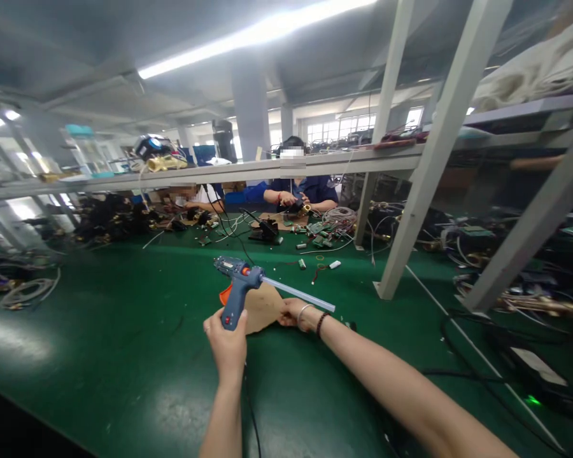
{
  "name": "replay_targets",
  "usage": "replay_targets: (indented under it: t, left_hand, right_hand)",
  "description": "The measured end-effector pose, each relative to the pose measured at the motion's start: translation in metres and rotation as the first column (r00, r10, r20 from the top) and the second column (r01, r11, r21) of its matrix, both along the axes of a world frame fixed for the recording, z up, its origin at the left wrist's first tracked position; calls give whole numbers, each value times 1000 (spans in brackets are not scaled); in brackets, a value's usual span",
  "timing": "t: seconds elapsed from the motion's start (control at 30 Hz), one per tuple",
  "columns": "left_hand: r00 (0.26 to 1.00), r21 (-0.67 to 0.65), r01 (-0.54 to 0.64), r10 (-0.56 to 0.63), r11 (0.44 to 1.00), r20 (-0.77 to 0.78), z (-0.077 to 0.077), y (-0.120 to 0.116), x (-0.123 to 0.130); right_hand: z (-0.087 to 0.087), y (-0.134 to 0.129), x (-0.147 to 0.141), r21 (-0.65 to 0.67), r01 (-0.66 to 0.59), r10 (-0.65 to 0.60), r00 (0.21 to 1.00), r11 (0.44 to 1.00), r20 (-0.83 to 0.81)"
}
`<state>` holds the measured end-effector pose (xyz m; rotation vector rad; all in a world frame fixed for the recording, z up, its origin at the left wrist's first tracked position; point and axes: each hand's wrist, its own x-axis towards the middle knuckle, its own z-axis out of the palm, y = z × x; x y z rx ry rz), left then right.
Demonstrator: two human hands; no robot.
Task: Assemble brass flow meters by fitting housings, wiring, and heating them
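Note:
My left hand [226,340] is wrapped round the lower handle of a blue-grey hot glue gun [237,286]. Its nozzle points up and to the left, and its orange trigger shows on the left side. From its rear, a long clear glue stick [298,294] sticks out to the right. Behind the gun lies a piece of brown cardboard [266,310] with a rounded, uneven edge. My right hand [293,313] pinches the cardboard at its right edge; the fingertips are partly hidden. A bracelet and a dark bead string circle the right wrist.
Grey metal posts [403,235] and a shelf beam [248,170] stand over the green tabletop [138,356]. Circuit boards and wires [322,234] are heaped ahead. A black power cord [251,407] runs below the gun. Across the table, a co-worker's hands [289,198] hold a part.

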<state>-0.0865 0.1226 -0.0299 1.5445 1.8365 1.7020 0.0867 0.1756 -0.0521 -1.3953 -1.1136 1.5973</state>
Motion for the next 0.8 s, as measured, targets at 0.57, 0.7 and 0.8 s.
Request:
replay_targets:
  t: [0.57,0.7,0.8]
  left_hand:
    - [944,-397,-66,-71,915,-322,-26,25,12]
    - [909,-394,11,-173,919,-378,0,6,30]
    - [776,-433,330,-502,839,-381,18,-33,60]
  right_hand:
    - [34,-116,88,295,-175,-94,695,939,713]
    - [50,-171,144,195,-119,-100,546,974,832]
    - [53,-214,161,84,-134,-2,518,987,856]
